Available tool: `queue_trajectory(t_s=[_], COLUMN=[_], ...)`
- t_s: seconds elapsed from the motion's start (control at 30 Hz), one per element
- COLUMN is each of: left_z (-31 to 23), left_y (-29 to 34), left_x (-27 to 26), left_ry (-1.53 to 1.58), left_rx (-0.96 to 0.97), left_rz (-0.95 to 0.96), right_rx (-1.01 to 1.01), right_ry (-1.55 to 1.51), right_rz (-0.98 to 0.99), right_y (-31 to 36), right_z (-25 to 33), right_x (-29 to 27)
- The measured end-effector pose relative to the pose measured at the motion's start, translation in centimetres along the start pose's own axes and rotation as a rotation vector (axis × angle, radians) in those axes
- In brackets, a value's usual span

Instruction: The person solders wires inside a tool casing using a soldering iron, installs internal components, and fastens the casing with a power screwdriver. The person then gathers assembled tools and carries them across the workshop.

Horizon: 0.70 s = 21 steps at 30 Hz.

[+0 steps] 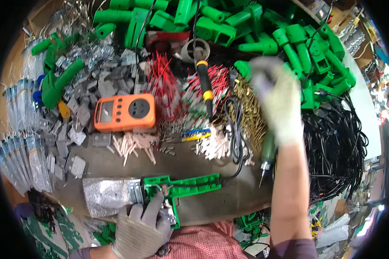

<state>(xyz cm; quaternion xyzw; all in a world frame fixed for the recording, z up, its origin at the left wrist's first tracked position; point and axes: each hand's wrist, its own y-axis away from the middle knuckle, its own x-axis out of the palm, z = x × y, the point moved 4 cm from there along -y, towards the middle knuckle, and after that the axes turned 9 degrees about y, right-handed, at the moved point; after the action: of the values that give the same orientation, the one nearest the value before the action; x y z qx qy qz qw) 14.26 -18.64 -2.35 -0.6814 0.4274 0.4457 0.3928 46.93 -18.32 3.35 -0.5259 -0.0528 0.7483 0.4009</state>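
Observation:
My left hand [143, 228], in a pale knit glove, grips an open green gun-shaped plastic housing half [197, 185] at the near edge of the table. Wires show inside the housing, and a black cord leaves the end of its handle. A silver foil-wrapped part [108, 194] sticks out of it to the left. My right hand [274, 95], gloved too, is reached out at the far right beside the heap of green housings [291, 47]. Motion smears its fingers, so I cannot make out whether they hold the green piece [243, 68] at their tips.
An orange meter [125, 113] lies left of centre. A soldering iron [204, 82] with a black and yellow handle lies mid-table. Beneath my right wrist is a green-handled screwdriver [267, 153]. Grey plastic parts [76, 166], brass pieces [250, 110] and black cables [333, 146] are piled around.

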Motion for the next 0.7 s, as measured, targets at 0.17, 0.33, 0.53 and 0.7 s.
queue_trajectory(t_s=[0.17, 0.33, 0.53, 0.7], left_z=[0.5, 1.0, 0.8, 1.0], left_y=[-0.6, 0.0, 0.0, -0.1], left_x=[0.7, 0.7, 0.6, 0.4], left_ry=[0.06, 0.083, 0.07, 0.062], left_rx=[0.041, 0.01, 0.043, -0.005], left_rz=[0.114, 0.092, 0.068, 0.121], right_rx=[-0.274, -0.373, -0.673, -0.001], right_ry=[0.747, 0.728, 0.532, -0.543], right_rz=[0.462, 0.597, -0.017, -0.13], right_y=[-9.5, -11.1, -8.9, 4.5], right_z=[-16.4, -15.1, -11.5, -3.6], right_x=[3.9, 6.3, -1.0, -2.6])
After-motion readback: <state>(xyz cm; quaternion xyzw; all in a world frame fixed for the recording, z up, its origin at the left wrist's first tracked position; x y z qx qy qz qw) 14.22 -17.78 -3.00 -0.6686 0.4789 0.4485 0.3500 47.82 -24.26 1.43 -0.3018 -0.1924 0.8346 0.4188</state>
